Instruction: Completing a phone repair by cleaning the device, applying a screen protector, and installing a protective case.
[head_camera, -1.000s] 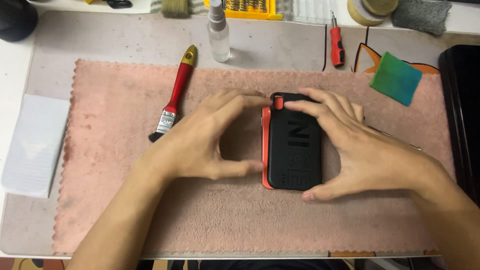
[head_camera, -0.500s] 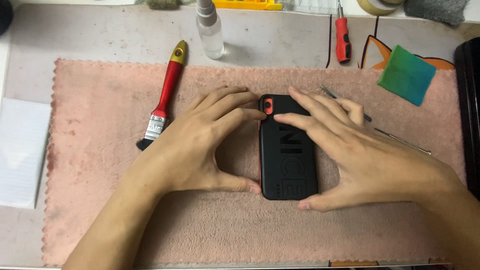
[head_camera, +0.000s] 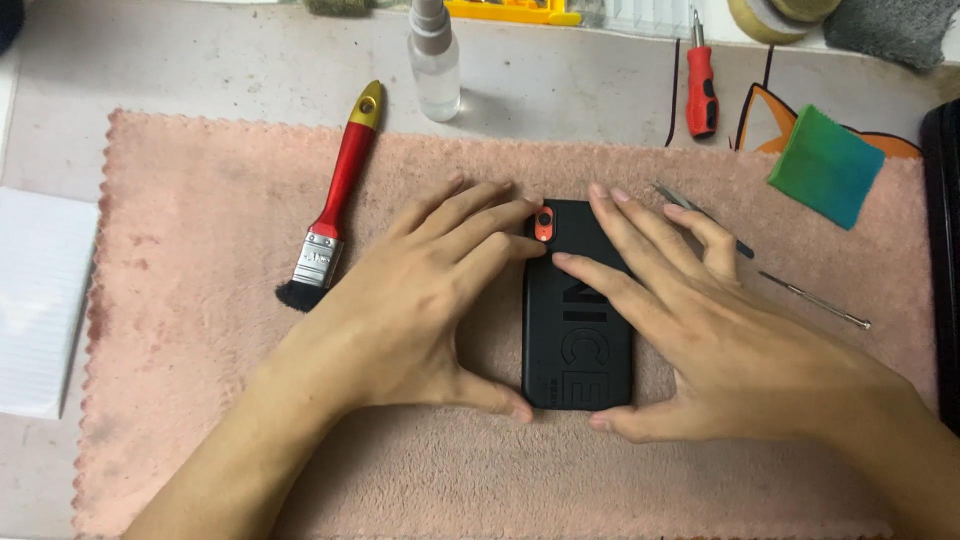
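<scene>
A phone in a black case (head_camera: 577, 330) lies back side up on the pink fleece mat (head_camera: 200, 400), its orange-red camera corner showing at the top left. My left hand (head_camera: 420, 300) frames its left edge, fingertips at the top corner and thumb at the bottom corner. My right hand (head_camera: 700, 330) lies over its right side, fingers spread flat across the case and thumb at the bottom edge. Both hands press on the phone.
A red-handled paintbrush (head_camera: 335, 200) lies on the mat to the left. A small spray bottle (head_camera: 435, 65) and red screwdriver (head_camera: 702, 95) sit behind. Thin metal tools (head_camera: 815, 300), a green cloth square (head_camera: 827, 165) and a white paper pad (head_camera: 40, 300) surround the mat.
The phone's orange-red side edge showed along the case's left a second ago; now only the black case and camera corner show. My fingers have flattened over the case.
</scene>
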